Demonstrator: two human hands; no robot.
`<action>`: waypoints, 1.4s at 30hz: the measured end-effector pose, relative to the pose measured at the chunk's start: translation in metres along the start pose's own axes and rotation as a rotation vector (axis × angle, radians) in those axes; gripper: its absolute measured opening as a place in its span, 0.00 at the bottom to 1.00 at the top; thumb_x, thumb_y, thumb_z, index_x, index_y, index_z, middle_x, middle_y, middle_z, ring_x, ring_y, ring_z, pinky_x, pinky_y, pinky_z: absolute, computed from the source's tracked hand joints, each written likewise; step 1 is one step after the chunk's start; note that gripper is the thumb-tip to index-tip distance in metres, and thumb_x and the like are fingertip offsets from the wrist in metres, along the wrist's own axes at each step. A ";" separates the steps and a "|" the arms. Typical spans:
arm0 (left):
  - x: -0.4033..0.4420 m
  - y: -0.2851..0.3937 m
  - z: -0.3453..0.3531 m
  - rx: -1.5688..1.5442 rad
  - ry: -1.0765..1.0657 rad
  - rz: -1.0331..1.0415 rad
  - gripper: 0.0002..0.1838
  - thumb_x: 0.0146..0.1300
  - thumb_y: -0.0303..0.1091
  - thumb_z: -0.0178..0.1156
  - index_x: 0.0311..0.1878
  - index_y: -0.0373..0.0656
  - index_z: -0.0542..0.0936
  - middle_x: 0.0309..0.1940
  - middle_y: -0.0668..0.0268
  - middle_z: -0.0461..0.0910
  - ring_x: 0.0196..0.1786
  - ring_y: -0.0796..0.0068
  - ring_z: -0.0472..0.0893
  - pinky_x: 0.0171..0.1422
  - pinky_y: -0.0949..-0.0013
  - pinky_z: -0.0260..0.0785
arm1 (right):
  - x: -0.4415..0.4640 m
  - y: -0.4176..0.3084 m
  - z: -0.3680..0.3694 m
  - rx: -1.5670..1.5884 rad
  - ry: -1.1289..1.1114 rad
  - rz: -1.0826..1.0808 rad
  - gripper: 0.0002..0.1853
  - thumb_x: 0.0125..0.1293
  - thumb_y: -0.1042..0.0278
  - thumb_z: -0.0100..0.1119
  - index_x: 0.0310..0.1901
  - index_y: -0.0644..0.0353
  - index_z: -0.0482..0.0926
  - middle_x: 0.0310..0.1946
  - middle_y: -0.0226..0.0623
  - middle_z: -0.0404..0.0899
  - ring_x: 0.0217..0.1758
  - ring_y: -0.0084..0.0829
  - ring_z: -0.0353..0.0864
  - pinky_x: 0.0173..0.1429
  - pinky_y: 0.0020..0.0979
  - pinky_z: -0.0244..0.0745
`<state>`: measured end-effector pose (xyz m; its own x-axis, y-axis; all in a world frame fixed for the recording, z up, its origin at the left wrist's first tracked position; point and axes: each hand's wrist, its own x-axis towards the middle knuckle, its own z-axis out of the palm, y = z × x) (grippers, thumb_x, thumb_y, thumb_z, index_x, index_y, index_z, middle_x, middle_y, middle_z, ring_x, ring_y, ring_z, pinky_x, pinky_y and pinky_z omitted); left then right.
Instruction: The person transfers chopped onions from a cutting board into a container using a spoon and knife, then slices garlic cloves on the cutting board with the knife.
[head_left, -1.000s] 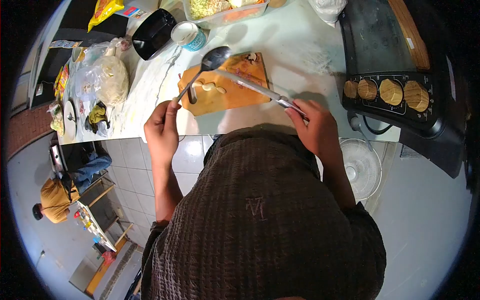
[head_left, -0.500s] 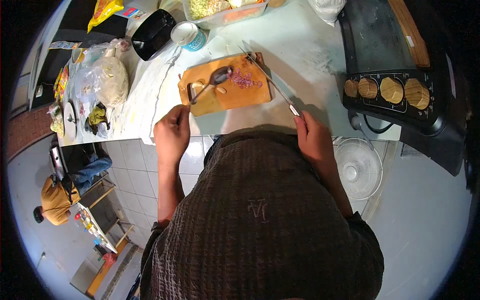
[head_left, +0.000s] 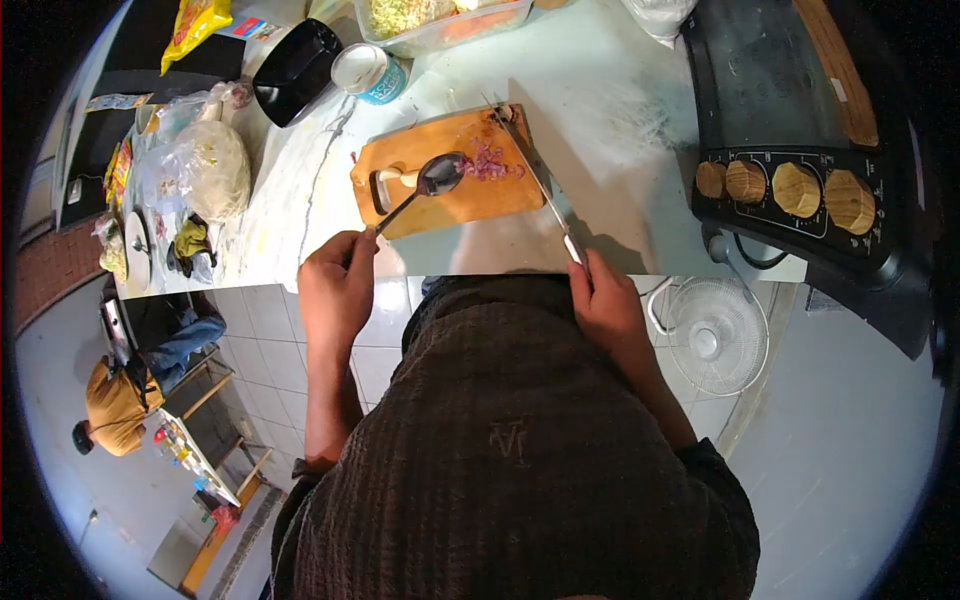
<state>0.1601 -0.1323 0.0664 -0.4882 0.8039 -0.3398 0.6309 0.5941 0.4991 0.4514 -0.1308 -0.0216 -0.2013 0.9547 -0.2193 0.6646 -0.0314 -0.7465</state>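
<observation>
A pale marble-patterned countertop (head_left: pixel 290 205) spans the kitchen, with a grey tiled floor (head_left: pixel 268 345) below it. One white fan (head_left: pixel 706 343) stands on the floor at the right, and one seated person in an orange shirt (head_left: pixel 122 405) is at the far left.

On the counter are one black oven (head_left: pixel 760 85) with four wooden knobs (head_left: pixel 797 190), one black bowl (head_left: pixel 292 75), one blue-labelled can (head_left: pixel 380 80) and one clear plastic tub (head_left: pixel 455 40) of cut vegetables.

One wooden cutting board (head_left: pixel 455 212) lies near the front edge, bearing one heap of chopped purple pieces (head_left: pixel 488 162) and at least two pale cloves (head_left: pixel 393 174). The left hand (head_left: pixel 337 285) grips one black spoon (head_left: pixel 440 174), its bowl over the board beside the heap. The right hand's (head_left: pixel 606 300) fingers are closed around one knife (head_left: pixel 547 193), its blade slanting across the board's right side; whether it touches the wood cannot be told.
</observation>
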 end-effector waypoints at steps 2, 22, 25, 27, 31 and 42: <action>0.003 -0.001 0.001 -0.047 0.010 0.026 0.20 0.68 0.44 0.60 0.35 0.32 0.84 0.20 0.65 0.76 0.26 0.82 0.69 0.32 0.72 0.62 | -0.001 -0.003 0.003 -0.034 -0.134 0.131 0.12 0.72 0.63 0.54 0.42 0.66 0.73 0.30 0.57 0.78 0.35 0.61 0.79 0.37 0.51 0.72; 0.027 -0.031 0.022 -0.444 -0.341 -0.144 0.14 0.71 0.41 0.59 0.35 0.40 0.83 0.15 0.81 0.60 0.18 0.90 0.54 0.22 0.77 0.43 | -0.006 -0.018 0.022 0.029 -0.038 -0.017 0.09 0.69 0.69 0.59 0.46 0.66 0.78 0.28 0.51 0.80 0.28 0.49 0.81 0.32 0.39 0.74; 0.027 -0.039 0.018 -0.560 -0.393 -0.167 0.14 0.72 0.41 0.59 0.35 0.40 0.82 0.14 0.82 0.59 0.17 0.89 0.53 0.22 0.76 0.42 | -0.006 -0.030 0.009 0.111 -0.037 0.039 0.10 0.71 0.67 0.58 0.47 0.65 0.78 0.25 0.48 0.79 0.24 0.38 0.80 0.31 0.34 0.72; 0.028 -0.050 0.014 -0.629 -0.416 -0.178 0.14 0.72 0.41 0.59 0.35 0.41 0.82 0.14 0.82 0.58 0.17 0.89 0.52 0.22 0.76 0.40 | -0.007 -0.036 0.003 0.123 -0.044 0.064 0.10 0.71 0.67 0.57 0.47 0.65 0.79 0.24 0.45 0.78 0.23 0.32 0.77 0.30 0.32 0.71; 0.026 -0.059 0.005 -0.743 -0.393 -0.214 0.14 0.70 0.40 0.60 0.33 0.40 0.82 0.14 0.82 0.59 0.17 0.90 0.52 0.22 0.76 0.41 | -0.005 -0.043 -0.002 0.174 -0.095 0.151 0.10 0.72 0.63 0.56 0.41 0.63 0.76 0.26 0.53 0.78 0.30 0.53 0.82 0.31 0.41 0.72; 0.082 -0.023 -0.089 -0.317 0.163 0.109 0.15 0.69 0.42 0.62 0.33 0.40 0.84 0.16 0.82 0.61 0.20 0.91 0.53 0.25 0.77 0.40 | 0.009 -0.037 -0.004 0.104 -0.028 0.054 0.13 0.74 0.62 0.55 0.43 0.65 0.78 0.21 0.42 0.76 0.23 0.34 0.76 0.29 0.34 0.68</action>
<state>0.0515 -0.0832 0.0982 -0.5340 0.8317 -0.1522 0.4790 0.4459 0.7561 0.4283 -0.1193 0.0066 -0.1879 0.9422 -0.2775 0.5972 -0.1147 -0.7939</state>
